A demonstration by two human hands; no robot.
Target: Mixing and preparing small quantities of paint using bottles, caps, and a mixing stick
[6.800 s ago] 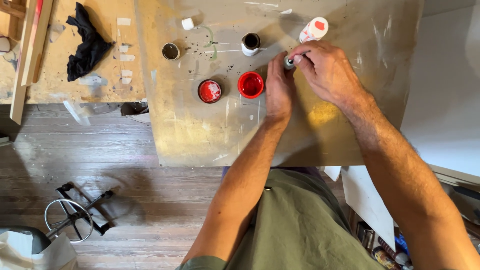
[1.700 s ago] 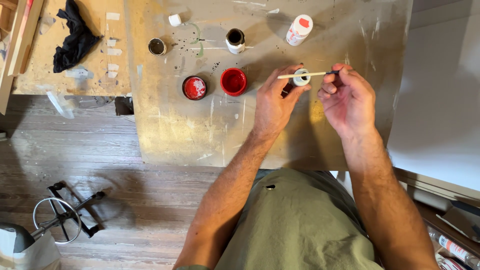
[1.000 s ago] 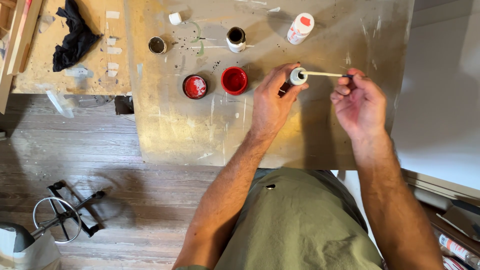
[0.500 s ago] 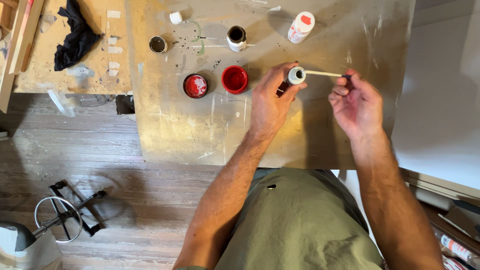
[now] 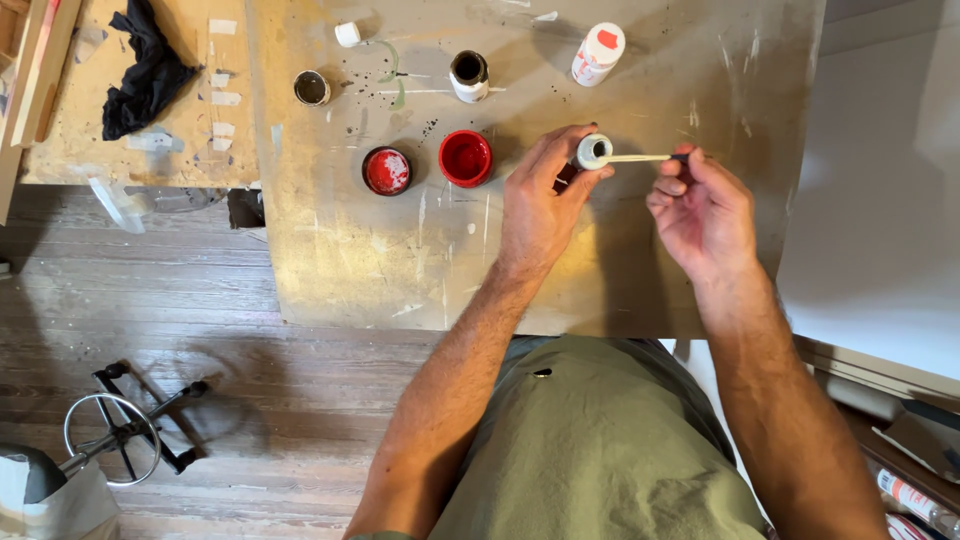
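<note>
While the left hand (image 5: 540,205) grips a small white pot (image 5: 593,151) at its fingertips above the table (image 5: 340,280), the right hand (image 5: 700,205) pinches a thin stick (image 5: 635,158) whose tip sits in the pot's mouth.

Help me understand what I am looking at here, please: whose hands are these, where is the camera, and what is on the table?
There is no machine: a person works with bare hands, and a camera on their head looks straight down. The left hand holds a small pale jar, tipped so that its opening shows. The right hand pinches a thin pale stick whose tip reaches the jar's mouth. On the paint-stained table lie an open pot of red paint, its red-smeared lid, a dark open jar, a white bottle with a red patch, a small metal cup and a black rag.
</note>
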